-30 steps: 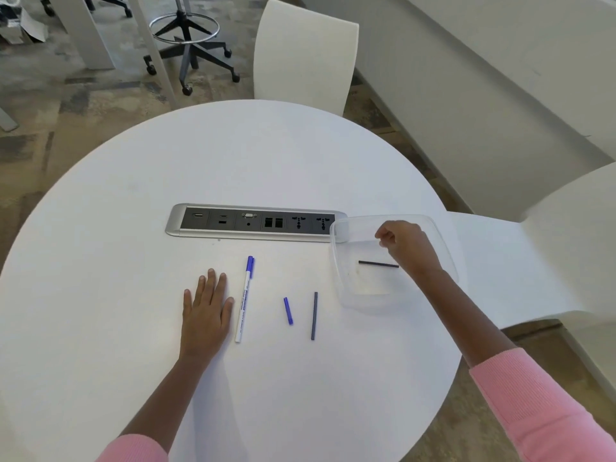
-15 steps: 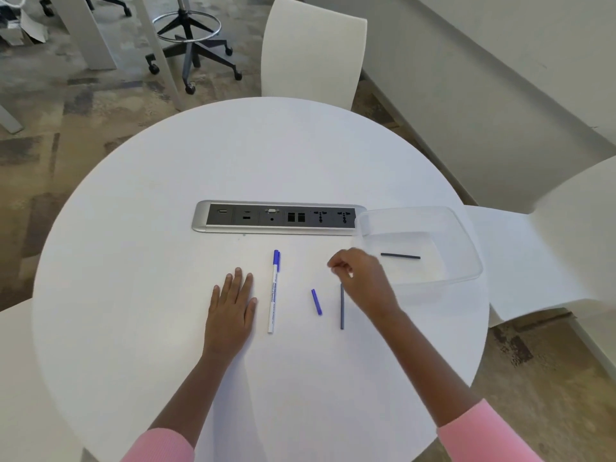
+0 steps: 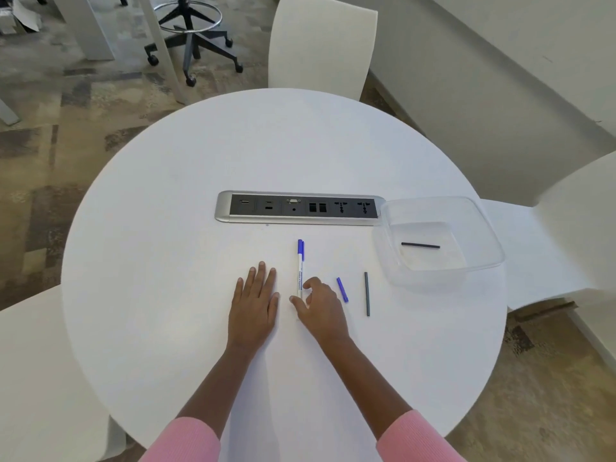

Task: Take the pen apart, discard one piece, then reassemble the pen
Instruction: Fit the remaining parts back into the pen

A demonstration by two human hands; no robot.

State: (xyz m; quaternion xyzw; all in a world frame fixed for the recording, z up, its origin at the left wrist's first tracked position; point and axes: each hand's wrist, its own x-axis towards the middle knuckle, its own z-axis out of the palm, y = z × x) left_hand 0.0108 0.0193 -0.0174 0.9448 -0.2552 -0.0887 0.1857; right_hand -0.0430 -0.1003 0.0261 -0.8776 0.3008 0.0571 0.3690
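The white pen barrel with a blue cap point(image 3: 300, 265) lies upright in the view on the round white table point(image 3: 200, 168). My right hand point(image 3: 318, 306) rests over its lower end, thumb and forefinger touching the barrel on either side. My left hand point(image 3: 255, 301) lies flat on the table, fingers apart, just left of the pen. A small blue end plug point(image 3: 342, 289) and a thin dark refill rod point(image 3: 367, 294) lie to the right of my right hand. Another thin dark rod point(image 3: 420, 245) lies inside the clear plastic container point(image 3: 483, 261).
A grey power and socket strip point(image 3: 223, 208) is set into the table behind the pen. White chairs stand at the far side point(image 3: 321, 45), the right point(image 3: 573, 228) and the near left point(image 3: 40, 378). A stool base point(image 3: 193, 35) stands on the floor beyond.
My right hand left the container, where the dark rod stays, and moved left across the table onto the lower end of the pen barrel. My left hand stayed flat.
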